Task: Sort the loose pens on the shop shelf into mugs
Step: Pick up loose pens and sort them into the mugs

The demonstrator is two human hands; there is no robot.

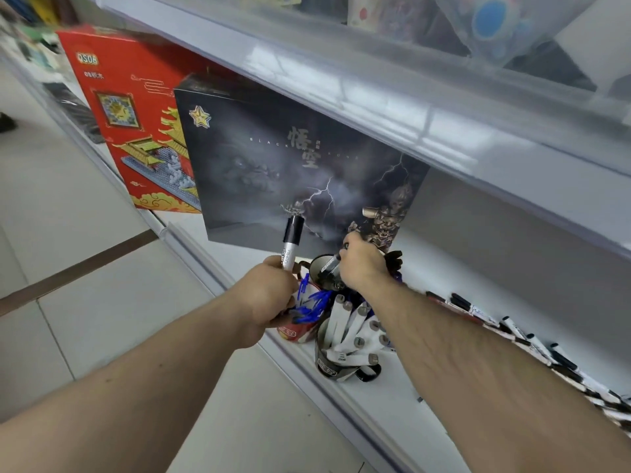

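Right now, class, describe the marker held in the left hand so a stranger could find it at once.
Start at the big dark box standing on the white shelf. In front of its lower edge, the left hand grips a marker. Unlike the markers in mugs, it stands upright, silver-barrelled, black cap topmost.

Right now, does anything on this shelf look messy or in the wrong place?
Yes. A row of loose markers lies flat along the shelf on the right, not in any mug. The dark mug of white pens near the front edge appears to lean, its pens fanning out.
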